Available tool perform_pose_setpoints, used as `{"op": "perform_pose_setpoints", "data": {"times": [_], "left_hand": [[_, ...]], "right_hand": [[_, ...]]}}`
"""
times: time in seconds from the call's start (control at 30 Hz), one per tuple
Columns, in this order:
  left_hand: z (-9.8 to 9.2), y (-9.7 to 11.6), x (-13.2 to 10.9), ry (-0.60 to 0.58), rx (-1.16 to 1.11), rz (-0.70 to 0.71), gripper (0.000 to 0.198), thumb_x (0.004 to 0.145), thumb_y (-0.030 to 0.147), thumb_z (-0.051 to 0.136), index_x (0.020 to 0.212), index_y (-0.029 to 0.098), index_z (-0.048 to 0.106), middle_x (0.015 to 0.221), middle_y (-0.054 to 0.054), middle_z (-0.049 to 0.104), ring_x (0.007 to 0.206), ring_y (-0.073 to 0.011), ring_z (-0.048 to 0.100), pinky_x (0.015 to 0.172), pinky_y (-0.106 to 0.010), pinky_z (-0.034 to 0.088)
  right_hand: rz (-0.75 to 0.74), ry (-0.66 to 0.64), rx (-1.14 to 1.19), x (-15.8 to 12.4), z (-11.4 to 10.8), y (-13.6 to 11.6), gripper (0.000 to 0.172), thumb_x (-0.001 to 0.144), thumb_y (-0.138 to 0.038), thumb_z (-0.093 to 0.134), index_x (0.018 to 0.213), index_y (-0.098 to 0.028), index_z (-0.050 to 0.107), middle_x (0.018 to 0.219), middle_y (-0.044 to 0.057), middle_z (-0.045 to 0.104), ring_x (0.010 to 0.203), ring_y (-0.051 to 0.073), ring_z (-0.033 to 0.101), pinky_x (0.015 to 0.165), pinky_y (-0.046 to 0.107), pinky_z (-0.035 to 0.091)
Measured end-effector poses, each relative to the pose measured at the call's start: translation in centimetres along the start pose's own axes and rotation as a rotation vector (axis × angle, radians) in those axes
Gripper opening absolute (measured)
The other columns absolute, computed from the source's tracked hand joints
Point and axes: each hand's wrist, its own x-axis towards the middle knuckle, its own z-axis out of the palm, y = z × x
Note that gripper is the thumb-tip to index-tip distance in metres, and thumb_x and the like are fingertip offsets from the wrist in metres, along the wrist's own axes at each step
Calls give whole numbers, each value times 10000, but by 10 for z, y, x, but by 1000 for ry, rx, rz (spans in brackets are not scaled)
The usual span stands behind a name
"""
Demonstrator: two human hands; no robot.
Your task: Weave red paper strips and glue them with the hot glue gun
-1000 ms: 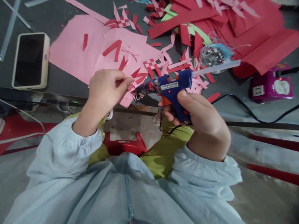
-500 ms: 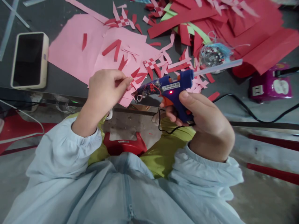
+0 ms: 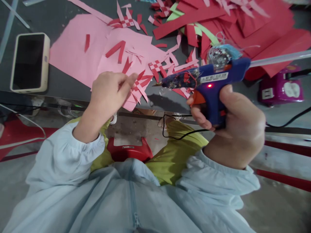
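Note:
My right hand (image 3: 233,119) is wrapped round the handle of a blue hot glue gun (image 3: 215,87) with its red light lit and its nozzle pointing left. A long clear glue stick (image 3: 279,59) juts from the gun's back end. My left hand (image 3: 110,90) is closed, thumb against fingers, on a woven piece of red and pink paper strips (image 3: 140,84). The fingers hide part of that piece. Beneath it lie pink paper sheets (image 3: 77,48). Another woven paper piece (image 3: 156,67) rests between the left hand and the gun.
A phone in a cream case (image 3: 30,63) lies at the left. Red paper sheets (image 3: 267,26) and loose strips cover the back right. A purple box-like device (image 3: 282,85) sits at the right, near a tangled clear bundle (image 3: 220,56). The gun's black cord (image 3: 178,138) hangs below the table edge.
My right hand has drawn the glue gun to the right, away from the woven paper piece, which now shows more. My left hand has hardly moved.

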Motion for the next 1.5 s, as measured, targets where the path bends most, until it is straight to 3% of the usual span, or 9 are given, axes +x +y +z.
{"op": "perform_pose_setpoints", "data": {"times": [0.07,0.2,0.3,0.77,1.0,1.2,1.5], "left_hand": [[1,0,0,28,20,-31,471,994,490,408,815,222,752,803,-35,755,842,-215,693,728,-336,439],[3,1,0,23,33,-51,131,850,327,669,885,233,754,882,-8,767,860,-209,687,756,-332,469],[4,0,1,10,3,-44,81,794,295,733,855,244,752,862,8,763,840,-195,683,751,-330,489],[5,0,1,-62,107,29,121,896,317,631,886,207,680,909,-28,737,886,-211,660,788,-366,485],[4,2,0,-29,51,-17,43,797,268,711,827,237,712,868,-9,737,856,-209,661,792,-361,489],[2,4,0,-55,61,-17,82,804,274,691,865,234,728,892,-22,744,902,-230,672,824,-373,493],[-7,-1,-9,-75,136,152,238,853,170,535,953,214,747,1008,-48,757,955,-245,678,823,-374,506]], "right_hand": [[-13,15,-8,2,-1,0,355,919,-463,525,812,-193,730,554,31,584,392,94,410,351,243,198],[-12,-41,-33,5,-1,-1,392,925,-486,506,815,-185,730,517,28,556,372,94,392,349,245,204],[-10,-81,-24,6,-1,0,392,936,-487,491,843,-195,735,496,23,546,371,98,396,352,241,214],[20,-118,-38,7,-2,1,402,912,-516,535,832,-180,741,508,15,578,369,83,422,372,234,266],[63,-62,-96,6,1,0,448,877,-570,564,809,-162,735,501,7,573,362,72,426,360,220,233],[64,-77,-120,6,-1,0,439,887,-568,544,844,-170,723,513,3,577,367,81,422,363,234,230],[49,-61,-101,6,-3,2,421,873,-568,570,837,-176,720,523,11,577,366,96,422,356,246,231]]}}
